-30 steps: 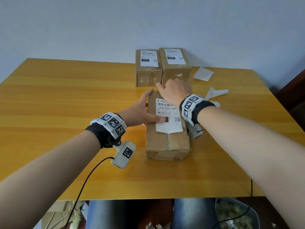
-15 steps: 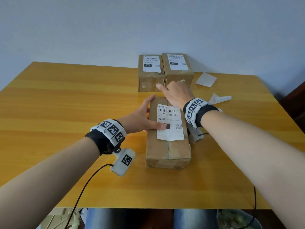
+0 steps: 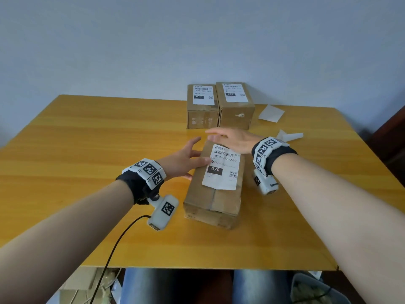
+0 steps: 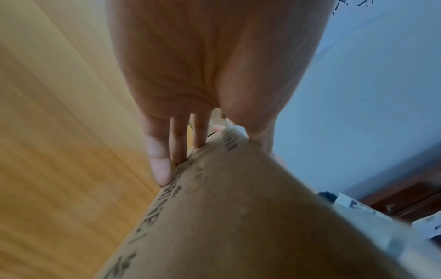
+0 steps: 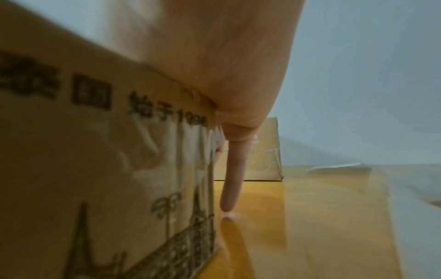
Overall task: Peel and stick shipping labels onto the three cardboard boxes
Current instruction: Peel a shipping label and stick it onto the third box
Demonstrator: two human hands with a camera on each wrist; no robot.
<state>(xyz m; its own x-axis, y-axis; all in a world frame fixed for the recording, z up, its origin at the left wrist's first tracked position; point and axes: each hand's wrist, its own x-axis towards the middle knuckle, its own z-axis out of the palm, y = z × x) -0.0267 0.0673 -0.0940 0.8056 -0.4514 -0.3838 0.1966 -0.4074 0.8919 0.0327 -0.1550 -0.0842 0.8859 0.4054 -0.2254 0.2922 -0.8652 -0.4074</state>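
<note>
The near cardboard box (image 3: 211, 199) lies lengthwise mid-table, slightly askew, with a white shipping label (image 3: 222, 166) stuck on its top. My left hand (image 3: 186, 159) rests against the box's left side, thumb on top by the label's edge; the left wrist view shows its straight fingers (image 4: 160, 169) pressed on the box's side (image 4: 238, 217). My right hand (image 3: 230, 139) lies flat over the box's far end, fingers stretched leftward. In the right wrist view one finger (image 5: 232, 179) points down beside the box (image 5: 107, 160). Two labelled boxes (image 3: 202, 106) (image 3: 235, 104) stand at the back.
Two peeled white backing papers (image 3: 271, 113) (image 3: 289, 137) lie on the yellow wooden table (image 3: 87, 150) at the back right. A cable hangs off the table's front edge from my left wrist. A bin (image 3: 317, 290) sits below the front right corner.
My right hand has uncurled from the box's far end and now lies flat with fingers reaching left. The box has turned slightly. My left hand stays on the box's left side.
</note>
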